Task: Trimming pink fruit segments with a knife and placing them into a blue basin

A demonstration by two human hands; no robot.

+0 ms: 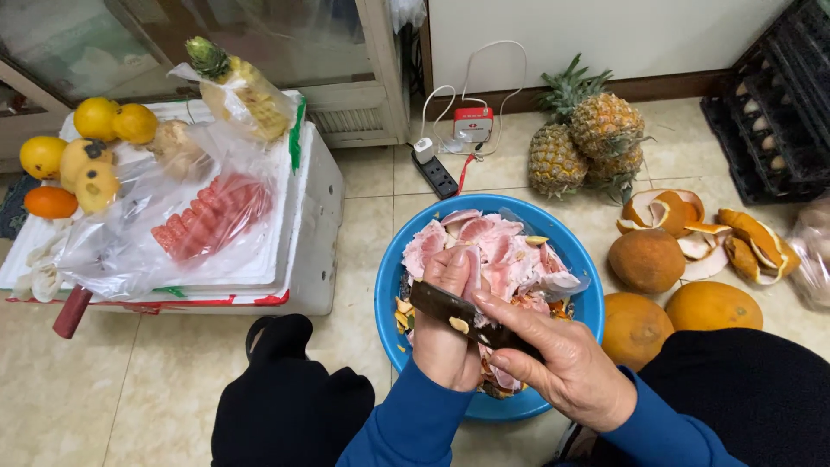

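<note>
Tiled floor (363, 186) — pineapples (585, 138) beyond basin (386, 285)

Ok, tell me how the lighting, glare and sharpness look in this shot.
Head view: soft, even indoor light, faint shadows under the blue basin; glare on the clear plastic bag and glass door; straight lines bow towards the edges; left hand, right hand and knife are sharp.
</note>
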